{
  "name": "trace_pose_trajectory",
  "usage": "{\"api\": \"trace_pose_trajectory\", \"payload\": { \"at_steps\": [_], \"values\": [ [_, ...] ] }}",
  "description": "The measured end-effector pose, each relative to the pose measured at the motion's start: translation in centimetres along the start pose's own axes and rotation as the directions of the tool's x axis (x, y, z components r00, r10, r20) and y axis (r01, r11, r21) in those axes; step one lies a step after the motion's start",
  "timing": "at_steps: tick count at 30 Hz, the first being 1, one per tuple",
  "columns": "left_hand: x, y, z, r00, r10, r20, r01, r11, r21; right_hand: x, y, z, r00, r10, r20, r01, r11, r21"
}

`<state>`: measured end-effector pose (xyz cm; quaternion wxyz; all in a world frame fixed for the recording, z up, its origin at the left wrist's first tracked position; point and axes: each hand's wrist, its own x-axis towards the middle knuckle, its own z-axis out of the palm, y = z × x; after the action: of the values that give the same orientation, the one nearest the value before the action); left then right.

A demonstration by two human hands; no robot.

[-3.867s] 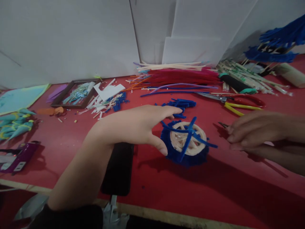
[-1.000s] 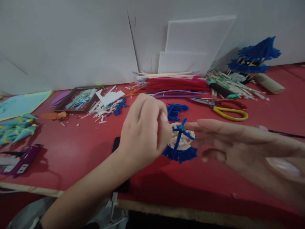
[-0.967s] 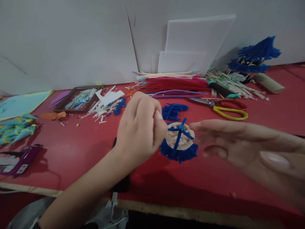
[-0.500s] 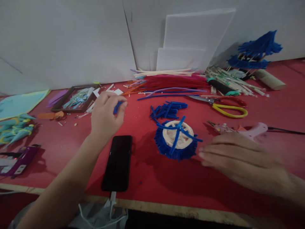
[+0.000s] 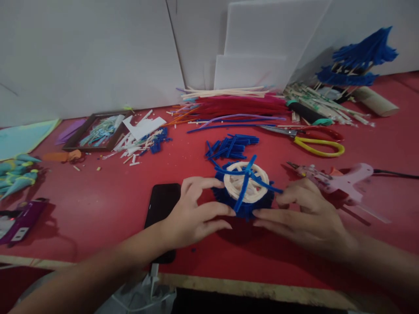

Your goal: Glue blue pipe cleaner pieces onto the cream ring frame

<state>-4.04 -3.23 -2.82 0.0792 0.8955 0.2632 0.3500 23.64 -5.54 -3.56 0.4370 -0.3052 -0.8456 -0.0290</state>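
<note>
A round craft piece (image 5: pixel 246 192) lies on the red table, with a ruffled blue pipe-cleaner edge and a cream coiled ring. Blue pipe-cleaner strips (image 5: pixel 249 173) cross on top of it. My left hand (image 5: pixel 199 209) has its fingertips against the left and front edge of the piece. From the right, my right hand (image 5: pixel 301 213) meets it, fingers bent around the front right edge. The undersides of the fingertips are hidden. Just behind the piece is a pile of short blue pipe-cleaner cuttings (image 5: pixel 233 146).
A black phone (image 5: pixel 161 203) lies partly under my left forearm. To the right are a pink glue gun (image 5: pixel 347 181) and scissors with red and yellow handles (image 5: pixel 322 146). Pipe-cleaner bundles (image 5: pixel 238 107) lie along the wall. A finished-looking blue model (image 5: pixel 360 56) stands back right.
My left hand has come from the scrap pile at the left, where it was by blue bits, to the round piece. My right hand has moved in to its edge. The view has shifted slightly.
</note>
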Motion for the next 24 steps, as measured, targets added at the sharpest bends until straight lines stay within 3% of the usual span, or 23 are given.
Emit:
{"api": "trace_pose_trajectory", "payload": {
  "at_steps": [2,6,11,24],
  "values": [
    [0.1,0.2,0.1,0.998,0.046,-0.032,-0.044,0.996,0.072,-0.1,0.0,0.4,0.999,-0.037,0.004,0.037,0.999,0.011],
    [0.1,0.8,0.3,0.994,-0.001,-0.112,0.019,0.987,0.159,-0.3,0.3,0.8,0.997,-0.071,0.02,0.071,0.997,0.03],
    [0.3,1.3,0.9,0.992,-0.014,-0.123,0.029,0.992,0.126,0.0,0.2,0.9,0.997,-0.05,0.053,0.045,0.995,0.092],
    [1.3,1.4,1.5,0.988,-0.022,-0.15,0.039,0.993,0.114,0.1,-0.8,0.8,0.998,-0.035,0.056,0.033,0.999,0.026]
  ]
}}
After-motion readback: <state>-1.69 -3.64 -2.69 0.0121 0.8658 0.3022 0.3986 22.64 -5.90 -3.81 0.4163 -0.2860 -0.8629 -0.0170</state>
